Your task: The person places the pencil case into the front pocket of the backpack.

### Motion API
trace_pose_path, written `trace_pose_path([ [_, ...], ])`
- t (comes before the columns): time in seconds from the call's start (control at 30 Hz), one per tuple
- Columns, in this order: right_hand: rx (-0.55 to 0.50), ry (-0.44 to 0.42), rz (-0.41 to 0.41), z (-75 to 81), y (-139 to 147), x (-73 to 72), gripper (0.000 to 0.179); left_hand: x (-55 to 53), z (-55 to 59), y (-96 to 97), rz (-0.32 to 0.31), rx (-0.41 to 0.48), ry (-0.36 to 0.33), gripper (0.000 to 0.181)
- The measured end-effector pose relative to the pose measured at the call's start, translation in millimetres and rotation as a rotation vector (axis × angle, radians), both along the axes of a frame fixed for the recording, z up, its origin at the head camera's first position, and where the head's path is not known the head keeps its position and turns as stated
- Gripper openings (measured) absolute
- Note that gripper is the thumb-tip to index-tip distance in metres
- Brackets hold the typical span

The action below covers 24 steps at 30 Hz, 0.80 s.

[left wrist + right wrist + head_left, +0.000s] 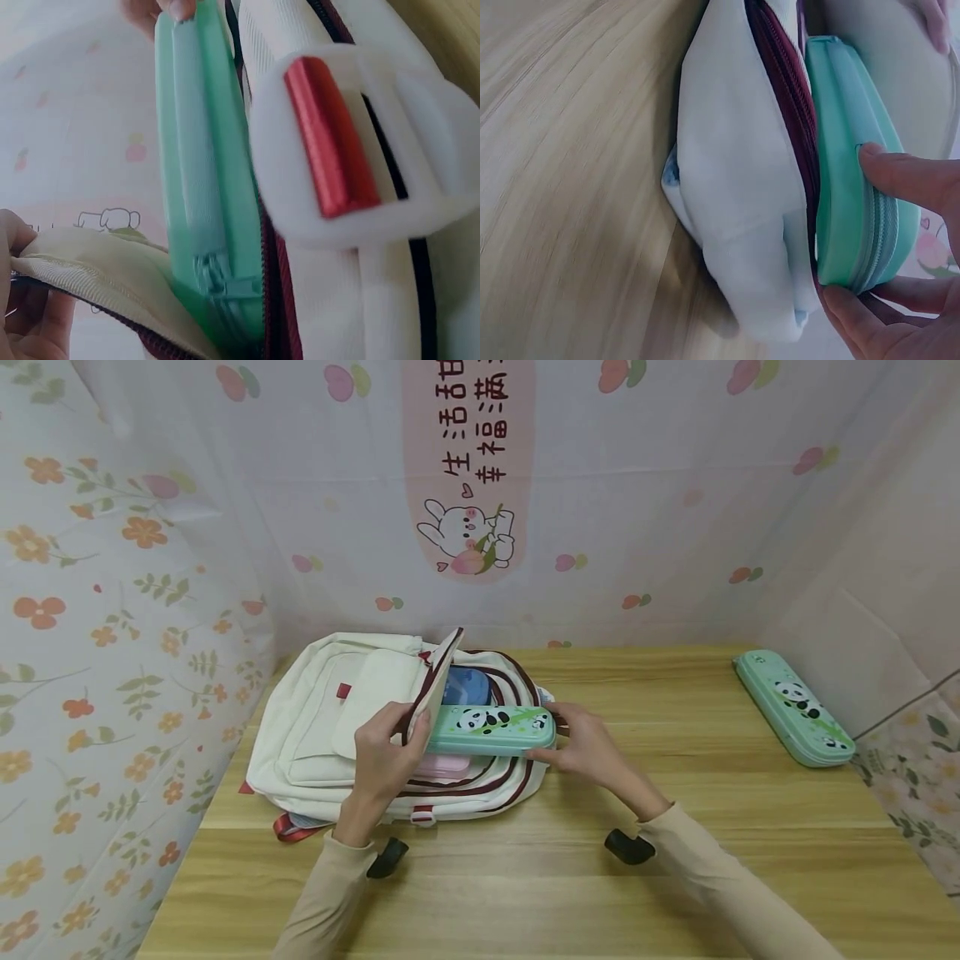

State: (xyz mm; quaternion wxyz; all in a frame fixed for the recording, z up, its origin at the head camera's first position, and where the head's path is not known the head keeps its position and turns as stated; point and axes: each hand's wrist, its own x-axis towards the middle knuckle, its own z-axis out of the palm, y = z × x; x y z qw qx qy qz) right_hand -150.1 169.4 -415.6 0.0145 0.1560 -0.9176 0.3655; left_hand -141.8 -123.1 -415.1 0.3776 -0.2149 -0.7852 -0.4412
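Observation:
A cream backpack point(315, 710) with dark red zips lies on the table, its main compartment unzipped. My left hand point(386, 756) pinches the edge of the raised front flap point(437, 681). Partly inside the opening is a mint-green panda pencil case point(491, 728), its left end hidden behind the flap. My right hand point(588, 745) grips its right end, with the thumb point(904, 172) beside the zip in the right wrist view. A zip pull point(241, 287) shows on the case's side in the left wrist view. Beneath and behind the case are a pink item point(442, 767) and a blue item point(468, 685).
A second mint-green panda pencil case point(797, 706) lies at the table's right edge. The wooden table point(510, 893) meets patterned cloth point(660, 527) at the back and sides. A white buckle with a red strap point(330, 142) hangs on the backpack's near side.

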Motion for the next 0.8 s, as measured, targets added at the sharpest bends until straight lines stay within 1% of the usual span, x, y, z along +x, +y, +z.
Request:
trace_pose_path([
  [0.2, -0.035, 0.031, 0.027, -1.9, -18, -3.1, 0.077, 0.3, -2.2, 3.0, -0.001, -0.014, -0.005, 0.007],
  [0.3, -0.014, 0.054, 0.039, -3.8, -27, -4.4, 0.076, 0.8, -2.5, 4.6, 0.001, -0.023, -0.004, 0.007],
  [0.4, 0.019, 0.068, 0.040, -4.5, -36, -6.5, 0.076, 1.2, -2.2, 5.7, -0.003, -0.008, -0.001, 0.007],
  [0.6, 0.018, 0.062, 0.061, -2.6, -51, -14.3, 0.075, 1.1, -4.2, 5.1, -0.001, 0.011, 0.007, 0.007],
  [0.7, 0.014, 0.039, 0.067, -1.7, -59, -16.8, 0.077, 1.7, -4.6, 4.4, 0.005, 0.009, -0.004, 0.008],
  [0.8, 0.029, 0.036, 0.066, -1.6, -66, -18.2, 0.077, 2.1, -4.2, 4.0, 0.005, 0.006, -0.004, 0.008],
])
